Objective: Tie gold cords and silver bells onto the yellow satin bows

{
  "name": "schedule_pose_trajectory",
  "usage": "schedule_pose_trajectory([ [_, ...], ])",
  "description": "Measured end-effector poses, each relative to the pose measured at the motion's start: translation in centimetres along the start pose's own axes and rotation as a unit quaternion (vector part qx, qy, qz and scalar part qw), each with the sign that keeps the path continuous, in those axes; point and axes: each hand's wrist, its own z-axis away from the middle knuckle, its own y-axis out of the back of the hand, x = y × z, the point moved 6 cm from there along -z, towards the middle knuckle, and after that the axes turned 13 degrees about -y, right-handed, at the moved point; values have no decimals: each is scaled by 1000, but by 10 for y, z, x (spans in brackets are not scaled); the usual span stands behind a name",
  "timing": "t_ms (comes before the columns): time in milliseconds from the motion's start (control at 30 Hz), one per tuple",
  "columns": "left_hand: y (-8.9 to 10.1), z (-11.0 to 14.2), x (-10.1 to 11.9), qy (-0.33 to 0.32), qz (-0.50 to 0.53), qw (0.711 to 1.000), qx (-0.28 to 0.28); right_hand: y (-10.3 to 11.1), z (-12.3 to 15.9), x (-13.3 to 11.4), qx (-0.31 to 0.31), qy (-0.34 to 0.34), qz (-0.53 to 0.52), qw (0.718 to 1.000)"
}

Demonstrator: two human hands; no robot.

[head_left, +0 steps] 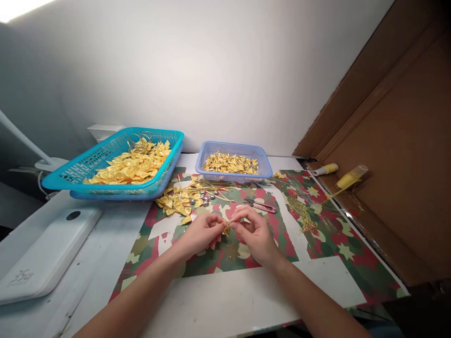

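My left hand and my right hand meet over the camouflage-patterned sheet. Between their pinched fingertips is a small yellow ribbon flower, mostly hidden by the fingers. Both hands are closed on it, the right at its upper side. Beyond the left hand lies a loose pile of yellow ribbon petals with gold stems. Several small silver bells sit beside that pile. A pair of pink-handled thread snips rests just past the right hand.
A turquoise basket of yellow petals stands at left, a blue basket of petal pieces at the back. A white power bank lies at left. Gold thread and yellow spools are at right, near a cardboard wall.
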Motion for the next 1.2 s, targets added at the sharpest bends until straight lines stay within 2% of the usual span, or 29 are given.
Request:
schedule_pose_trajectory([
  [233, 0, -1, -4, -47, 23, 999, 14, 14, -3, 21, 74, -82, -59, 992],
  [300, 0, -1, -2, -58, 20, 998, 13, 18, -3, 21, 84, -81, -94, 989],
  [400, 0, 1, 0, -32, -11, 999, 19, 23, -2, 15, 77, -58, -128, 987],
  [567, 4, 3, -3, 44, -1, 999, 14, 14, 3, -3, 6, -8, -25, 1000],
  [667, 12, 5, -5, 70, 8, 997, 18, 11, 6, -11, 10, 24, 47, 999],
  [733, 13, 5, -3, 60, 22, 998, 4, 11, 7, -14, 22, 34, 72, 997],
  [800, 11, 4, 4, 18, 41, 999, 3, 12, 7, -14, 29, 36, 80, 996],
  [833, 11, 4, 8, -14, 45, 999, 22, 12, 7, -13, 33, 34, 81, 996],
  [933, 18, 8, 23, -125, 16, 984, 123, 14, 6, -10, 53, 17, 74, 996],
  [967, 19, 11, 28, -162, -16, 977, 138, 14, 6, -8, 58, 11, 69, 996],
  [1000, 19, 13, 33, -198, -61, 970, 131, 14, 5, -6, 61, 5, 65, 996],
  [1033, 17, 14, 38, -231, -117, 961, 99, 14, 5, -5, 62, 1, 62, 996],
  [1100, 9, 16, 42, -287, -218, 933, -2, 15, 4, -2, 66, -9, 58, 996],
  [1167, 4, 16, 41, -312, -271, 908, -74, 18, 3, -1, 80, -18, 56, 995],
  [1200, 3, 15, 40, -311, -273, 906, -89, 19, 4, -2, 85, -18, 56, 995],
])
